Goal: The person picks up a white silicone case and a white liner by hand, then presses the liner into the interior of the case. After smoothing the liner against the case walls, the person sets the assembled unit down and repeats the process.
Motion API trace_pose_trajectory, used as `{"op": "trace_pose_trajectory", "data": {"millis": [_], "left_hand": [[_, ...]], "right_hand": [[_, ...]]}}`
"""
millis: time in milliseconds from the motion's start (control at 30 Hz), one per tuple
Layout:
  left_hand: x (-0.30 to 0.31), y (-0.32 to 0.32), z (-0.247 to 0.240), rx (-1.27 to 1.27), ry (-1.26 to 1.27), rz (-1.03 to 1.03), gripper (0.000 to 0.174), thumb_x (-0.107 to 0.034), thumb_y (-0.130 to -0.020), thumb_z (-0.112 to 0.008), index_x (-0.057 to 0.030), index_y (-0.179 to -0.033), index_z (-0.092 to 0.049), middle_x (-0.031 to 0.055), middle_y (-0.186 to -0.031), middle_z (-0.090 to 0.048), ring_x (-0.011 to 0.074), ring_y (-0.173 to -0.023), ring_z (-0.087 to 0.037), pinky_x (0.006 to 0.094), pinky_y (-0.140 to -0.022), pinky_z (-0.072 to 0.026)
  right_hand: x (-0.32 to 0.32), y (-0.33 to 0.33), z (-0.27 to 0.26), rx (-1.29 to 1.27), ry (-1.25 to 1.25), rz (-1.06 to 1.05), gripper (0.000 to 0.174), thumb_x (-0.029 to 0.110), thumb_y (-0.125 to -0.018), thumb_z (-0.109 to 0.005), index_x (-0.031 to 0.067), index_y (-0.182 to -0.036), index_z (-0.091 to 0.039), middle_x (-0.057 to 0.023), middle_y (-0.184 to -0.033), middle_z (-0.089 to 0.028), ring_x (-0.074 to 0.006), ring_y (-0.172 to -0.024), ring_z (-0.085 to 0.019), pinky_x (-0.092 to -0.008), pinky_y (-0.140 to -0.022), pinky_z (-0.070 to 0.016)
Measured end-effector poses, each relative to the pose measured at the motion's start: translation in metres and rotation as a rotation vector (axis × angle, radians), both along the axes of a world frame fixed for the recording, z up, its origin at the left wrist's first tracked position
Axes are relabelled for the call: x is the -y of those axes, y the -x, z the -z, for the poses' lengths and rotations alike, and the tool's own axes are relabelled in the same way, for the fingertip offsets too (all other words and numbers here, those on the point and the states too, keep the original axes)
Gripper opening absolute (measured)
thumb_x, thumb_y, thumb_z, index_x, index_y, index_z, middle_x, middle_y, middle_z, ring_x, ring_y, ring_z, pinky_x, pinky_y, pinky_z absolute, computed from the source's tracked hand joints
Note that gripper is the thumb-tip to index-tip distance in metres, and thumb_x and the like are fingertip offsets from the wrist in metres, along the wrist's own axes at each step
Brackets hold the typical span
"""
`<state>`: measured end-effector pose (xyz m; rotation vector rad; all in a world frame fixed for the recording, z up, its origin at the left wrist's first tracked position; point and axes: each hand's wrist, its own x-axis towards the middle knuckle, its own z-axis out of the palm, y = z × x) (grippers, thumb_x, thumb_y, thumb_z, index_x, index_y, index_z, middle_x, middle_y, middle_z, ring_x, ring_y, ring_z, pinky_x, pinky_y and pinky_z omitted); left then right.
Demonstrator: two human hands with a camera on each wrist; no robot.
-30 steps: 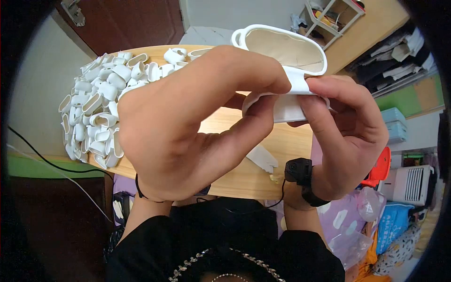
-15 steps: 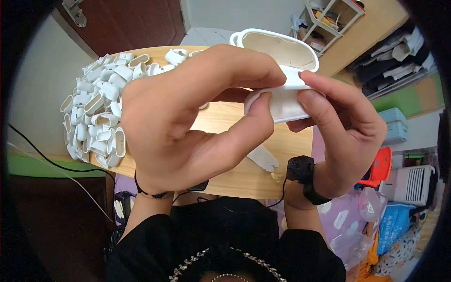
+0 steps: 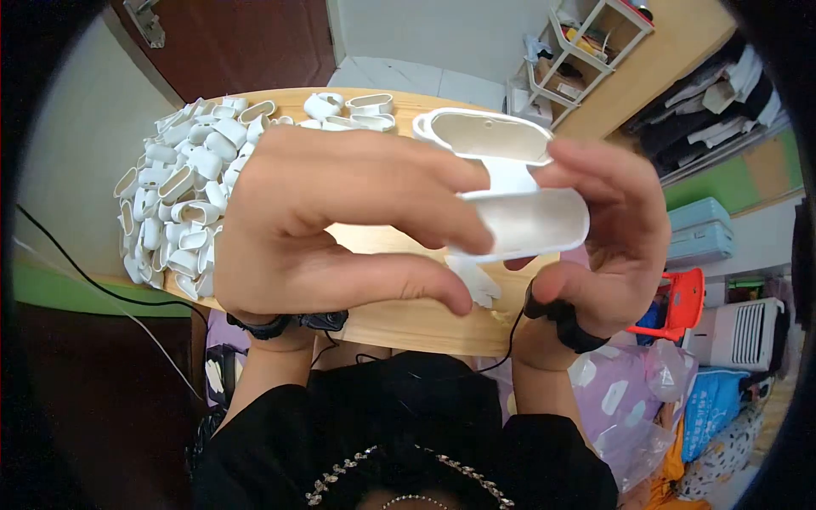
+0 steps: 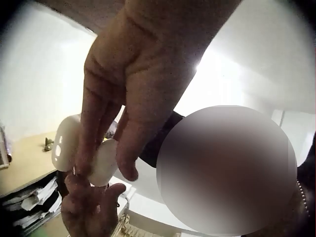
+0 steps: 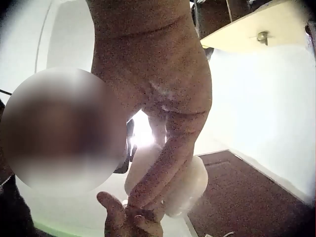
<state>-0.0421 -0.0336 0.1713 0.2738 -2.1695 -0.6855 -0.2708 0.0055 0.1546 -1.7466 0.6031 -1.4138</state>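
Observation:
A white earbud case cover (image 3: 540, 223), soft-looking, is held up over the table with its two hollow halves spread apart and joined by a short strip. From the left, my left hand (image 3: 340, 200) reaches to it, one finger at the strip and another along the lower half; its thumb stands away from the cover. On the other side my right hand (image 3: 625, 225) keeps its curled fingers by the strip and the upper half, thumb also apart. In the right wrist view, fingers run between the two halves of the cover (image 5: 190, 190).
A big pile of similar white covers (image 3: 200, 161) fills the table's left side, with several more at the far edge. A flat pale piece (image 3: 478, 285) lies on the wooden table (image 3: 399, 327) below the hands. A red stool (image 3: 682, 302) stands at the right.
Both thumbs have come off the cover's lower half, which now shows its hollow inside. The cover has moved lower in view, and the left fingers have straightened.

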Motion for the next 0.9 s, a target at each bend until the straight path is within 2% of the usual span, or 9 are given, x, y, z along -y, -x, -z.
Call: {"op": "trace_pose_trajectory", "data": {"millis": [133, 233, 300, 400, 500, 567, 733, 800, 900], "left_hand": [[-0.021, -0.003, -0.002, 0.009, -0.054, -0.096, 0.025, -0.009, -0.067, -0.082, -0.004, -0.089, -0.07, 0.0152, -0.09, -0.069, 0.0277, -0.08, -0.068, 0.0319, -0.07, -0.055], [-0.028, 0.003, 0.001, -0.012, -0.041, -0.111, 0.022, -0.009, -0.061, -0.084, -0.0012, -0.078, -0.071, 0.0188, -0.089, -0.07, 0.0268, -0.077, -0.07, 0.0285, -0.064, -0.0532], [-0.03, 0.003, -0.001, -0.004, -0.043, -0.071, 0.017, -0.009, -0.065, -0.083, -0.0029, -0.076, -0.07, 0.0162, -0.084, -0.07, 0.0252, -0.082, -0.071, 0.0297, -0.068, -0.0551], [-0.045, 0.009, -0.005, 0.192, -0.563, 0.043, 0.023, -0.013, -0.077, -0.076, -0.0041, -0.095, -0.067, 0.014, -0.079, -0.07, 0.0251, -0.078, -0.071, 0.0297, -0.065, -0.0552], [-0.039, 0.017, 0.027, 0.387, -0.551, 0.116, 0.026, -0.022, -0.082, -0.071, -0.0046, -0.1, -0.065, 0.0145, -0.077, -0.069, 0.0248, -0.07, -0.07, 0.0304, -0.061, -0.054], [-0.034, 0.018, 0.067, 0.47, -0.317, -0.223, 0.026, -0.027, -0.081, -0.07, -0.0044, -0.093, -0.065, 0.0128, -0.074, -0.068, 0.0253, -0.066, -0.067, 0.0341, -0.061, -0.0518], [0.013, -0.013, 0.125, 0.588, -0.105, -0.896, 0.037, -0.033, -0.065, -0.081, -0.0071, -0.086, -0.064, 0.0104, -0.083, -0.064, 0.0278, -0.084, -0.061, 0.0391, -0.069, -0.0487], [0.029, -0.02, 0.136, 0.522, 0.026, -0.987, 0.046, -0.039, -0.06, -0.083, -0.0073, -0.088, -0.065, 0.0105, -0.092, -0.065, 0.0294, -0.091, -0.06, 0.0409, -0.073, -0.0493], [0.064, -0.02, 0.142, 0.451, 0.155, -1.078, 0.056, -0.046, -0.058, -0.082, -0.0048, -0.092, -0.067, 0.011, -0.094, -0.065, 0.0296, -0.093, -0.06, 0.0421, -0.074, -0.0504]], "right_hand": [[-0.004, 0.014, -0.018, -0.332, 0.267, -0.01, 0.03, 0.001, -0.066, -0.079, -0.0026, -0.094, -0.068, -0.0175, -0.094, -0.066, -0.0224, -0.08, -0.066, -0.0273, -0.066, -0.0532], [-0.024, 0.015, -0.021, -0.482, 0.241, 0.129, 0.023, 0.001, -0.067, -0.078, -0.0018, -0.086, -0.065, -0.0161, -0.089, -0.067, -0.0243, -0.079, -0.068, -0.0287, -0.068, -0.0527], [-0.036, 0.017, -0.019, -0.549, 0.175, 0.212, 0.024, 0.004, -0.067, -0.079, -0.0016, -0.086, -0.065, -0.0146, -0.087, -0.067, -0.0236, -0.077, -0.068, -0.0278, -0.067, -0.0522], [-0.076, 0.044, 0.013, -0.554, -0.077, 0.367, 0.023, 0.005, -0.071, -0.077, -0.0014, -0.088, -0.063, -0.0137, -0.083, -0.067, -0.0218, -0.072, -0.068, -0.0271, -0.067, -0.0515], [-0.108, 0.083, 0.055, -0.588, -0.399, 0.641, 0.022, 0.008, -0.08, -0.07, -0.0015, -0.097, -0.06, -0.0139, -0.079, -0.067, -0.0195, -0.07, -0.066, -0.0293, -0.065, -0.0505], [-0.122, 0.1, 0.084, -0.779, -0.522, 0.869, 0.025, 0.013, -0.086, -0.066, -0.0012, -0.105, -0.057, -0.0122, -0.081, -0.067, -0.017, -0.072, -0.065, -0.0309, -0.065, -0.0505], [-0.132, 0.092, 0.122, -0.987, -0.532, 0.956, 0.036, 0.017, -0.084, -0.065, 0.0033, -0.116, -0.059, -0.0189, -0.078, -0.066, -0.031, -0.071, -0.066, -0.0397, -0.064, -0.05], [-0.122, 0.078, 0.116, -1.133, -0.487, 1.048, 0.035, 0.018, -0.083, -0.066, 0.0031, -0.115, -0.06, -0.0191, -0.081, -0.066, -0.0336, -0.075, -0.066, -0.0419, -0.067, -0.0499], [-0.092, 0.055, 0.114, -0.919, -0.27, 0.875, 0.032, 0.022, -0.081, -0.069, 0.0007, -0.104, -0.065, -0.0158, -0.084, -0.065, -0.0288, -0.07, -0.063, -0.0364, -0.065, -0.0501]]}}
